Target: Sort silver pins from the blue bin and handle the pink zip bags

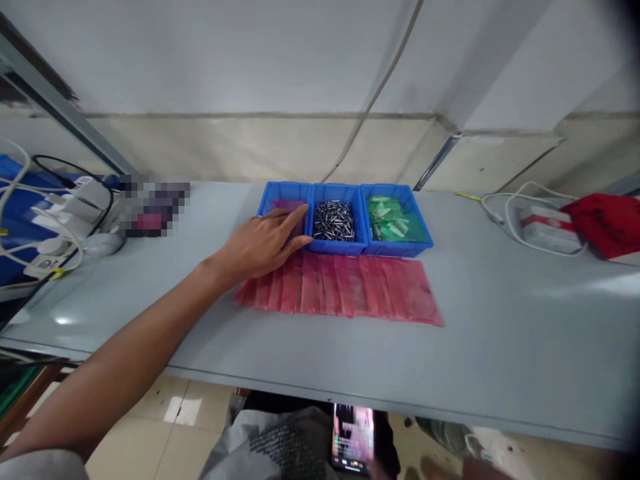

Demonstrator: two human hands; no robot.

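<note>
A long pale grey workbench (500, 320) is occupied by a blue plastic three-compartment tray (337, 245), with flat pink plastic bags (350, 290) laid overlapping in a row before it; a crumpled red pouch (603, 223) and a coiled white cable (505, 217) are placed towards the right.

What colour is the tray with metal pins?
The pin tray is blue, clearest in the head view.

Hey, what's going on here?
A person reaches across a grey table, their left hand over the leftmost blue bin, which holds pink bags. The middle bin holds metal pins, the right bin green bags. More pink bags lie overlapping in front. A phone shows below the table.
</note>
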